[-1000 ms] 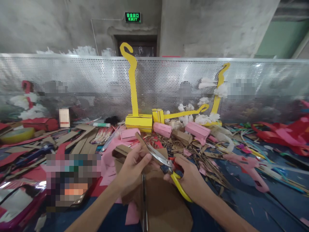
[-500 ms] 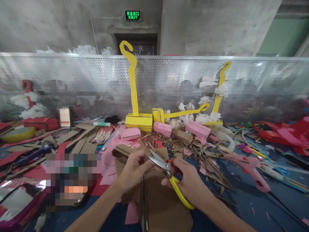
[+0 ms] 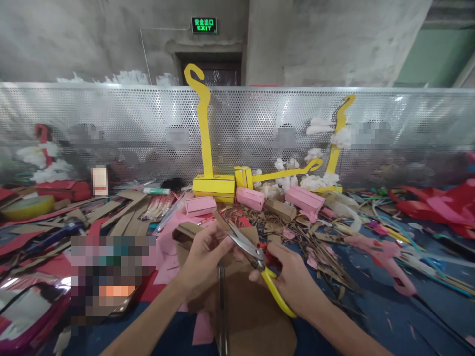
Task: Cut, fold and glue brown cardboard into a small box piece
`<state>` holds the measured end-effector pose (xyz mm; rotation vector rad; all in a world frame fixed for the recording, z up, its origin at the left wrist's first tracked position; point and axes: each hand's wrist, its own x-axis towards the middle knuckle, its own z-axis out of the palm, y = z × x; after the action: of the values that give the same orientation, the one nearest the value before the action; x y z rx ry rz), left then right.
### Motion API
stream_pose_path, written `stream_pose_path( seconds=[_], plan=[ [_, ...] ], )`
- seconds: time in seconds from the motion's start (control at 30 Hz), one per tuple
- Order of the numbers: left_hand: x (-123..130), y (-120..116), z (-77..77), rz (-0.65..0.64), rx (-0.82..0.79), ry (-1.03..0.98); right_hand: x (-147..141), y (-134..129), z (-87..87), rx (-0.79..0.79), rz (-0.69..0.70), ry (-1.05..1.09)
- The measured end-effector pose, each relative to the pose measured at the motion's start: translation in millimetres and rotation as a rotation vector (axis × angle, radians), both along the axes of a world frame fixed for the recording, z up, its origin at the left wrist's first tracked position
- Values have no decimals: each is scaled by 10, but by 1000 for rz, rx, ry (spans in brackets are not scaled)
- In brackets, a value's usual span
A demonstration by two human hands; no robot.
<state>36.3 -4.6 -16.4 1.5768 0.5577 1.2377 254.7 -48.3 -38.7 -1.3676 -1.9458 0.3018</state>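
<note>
Scissors (image 3: 256, 254) with red and yellow handles are in my right hand (image 3: 289, 274), their blades pointing up and left and nearly together. My left hand (image 3: 204, 257) pinches a thin brown cardboard strip (image 3: 223, 221) that rises beside the blade tips. Both hands are over a large brown cardboard piece (image 3: 260, 311). A dark metal rod-like tool (image 3: 222, 311) lies on that cardboard. Just behind my left hand sits a folded cardboard box shape (image 3: 187, 231).
Yellow hooked shapes (image 3: 205, 133) and pink paper blocks (image 3: 200, 205) stand before a perforated metal panel (image 3: 148, 109). A pink glue gun (image 3: 386, 257) lies right, among cardboard scraps (image 3: 326, 262). Pink paper (image 3: 166, 267) is at left.
The scissor blades have come closer together, and the cardboard strip by their tips now stands out higher. My hands have shifted slightly.
</note>
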Motion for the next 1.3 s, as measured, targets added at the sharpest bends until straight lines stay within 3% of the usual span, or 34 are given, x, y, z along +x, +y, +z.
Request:
stream_pose_path(
  seconds=[0.2, 0.57, 0.77, 1.03, 1.3],
  plan=[
    [4, -12, -11, 9, 25, -13, 9, -59, 33, 33, 0, -74],
    [79, -11, -167, -37, -32, -122, -52, -52, 18, 5, 39, -7],
    [96, -23, -142, -44, -47, -142, -61, -54, 12, 33, 40, 21],
    [89, 16, -208, -68, -36, -136, -47, 11, -76, 24, -10, 34],
    [52, -4, -91, -46, -42, -118, -42, -62, 43, -5, 25, -31]
  ],
)
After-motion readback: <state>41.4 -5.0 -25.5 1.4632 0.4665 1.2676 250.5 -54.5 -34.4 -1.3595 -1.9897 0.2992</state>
